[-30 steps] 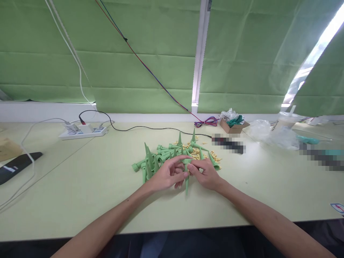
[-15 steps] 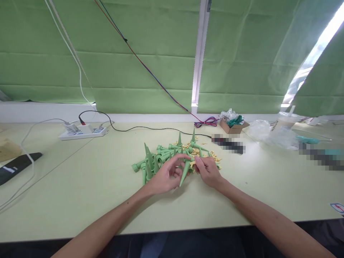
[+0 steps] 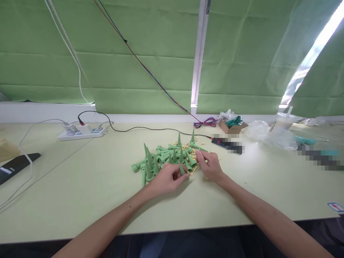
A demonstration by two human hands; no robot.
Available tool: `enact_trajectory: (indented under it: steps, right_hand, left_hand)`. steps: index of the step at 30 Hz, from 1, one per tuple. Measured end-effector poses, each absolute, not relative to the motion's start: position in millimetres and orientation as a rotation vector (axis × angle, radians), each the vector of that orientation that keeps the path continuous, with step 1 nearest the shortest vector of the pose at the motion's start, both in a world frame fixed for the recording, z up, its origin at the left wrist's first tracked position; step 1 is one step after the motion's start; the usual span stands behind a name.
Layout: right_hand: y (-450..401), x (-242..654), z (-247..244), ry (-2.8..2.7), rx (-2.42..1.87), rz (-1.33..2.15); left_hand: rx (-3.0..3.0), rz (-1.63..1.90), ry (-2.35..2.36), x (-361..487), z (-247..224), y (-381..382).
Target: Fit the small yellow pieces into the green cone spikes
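Observation:
My left hand (image 3: 168, 178) is closed around a green plastic cone-shaped spike (image 3: 182, 169), whose narrow tip points upward. A small yellow piece (image 3: 189, 173) shows by its fingertips. My right hand (image 3: 211, 166) is at the right side of the pile, thumb and fingers pinched together over small yellow plastic pieces (image 3: 195, 168); what lies between them is hidden. Between and behind the hands is a heap of green spikes (image 3: 163, 157), some standing on their wide caps, others lying down.
Behind the pile a black cable runs to a phone (image 3: 227, 145), partly blurred. A power strip (image 3: 82, 133) sits at the back left. Toward the back right are a small cardboard box (image 3: 233, 128), clear plastic bags (image 3: 282, 138) and a cup (image 3: 282, 122) with a straw.
The spike in my left hand has swung from tip-down to tip-up as that hand lowered. My right hand has come away from the spike, leaving a gap between the hands.

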State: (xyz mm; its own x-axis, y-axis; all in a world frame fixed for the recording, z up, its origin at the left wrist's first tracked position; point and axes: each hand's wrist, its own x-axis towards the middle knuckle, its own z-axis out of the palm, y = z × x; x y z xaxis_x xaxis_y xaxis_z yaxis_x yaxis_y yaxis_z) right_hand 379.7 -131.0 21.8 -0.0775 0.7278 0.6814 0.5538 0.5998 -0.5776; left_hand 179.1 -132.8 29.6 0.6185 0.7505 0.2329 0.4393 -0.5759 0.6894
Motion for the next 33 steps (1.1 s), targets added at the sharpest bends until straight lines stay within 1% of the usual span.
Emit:
enact_trajectory:
  steps: [4, 7, 17, 25, 30, 33]
  right_hand:
    - [-131, 381, 24, -1.747, -1.064, 0.189]
    - [-131, 379, 22, -1.769, -1.068, 0.181]
    - [-132, 376, 21, -1.819, -1.104, 0.179]
    - [-132, 377, 23, -1.702, -1.114, 0.174]
    - [-124, 383, 20, -1.676, -1.204, 0.150]
    - [-117, 389, 17, -1.704, -1.288, 0.119]
  left_hand:
    - [2.364, 0.552, 1.000, 179, 26, -132]
    - [2.339, 0.517, 1.071, 178, 24, -132]
    - [2.315, 0.548, 1.161, 182, 24, -133]
    - [2.331, 0.578, 1.202, 183, 26, -134]
    - [2.305, 0.603, 1.246, 184, 28, -135]
    - [2.257, 0.679, 1.231, 184, 30, -136]
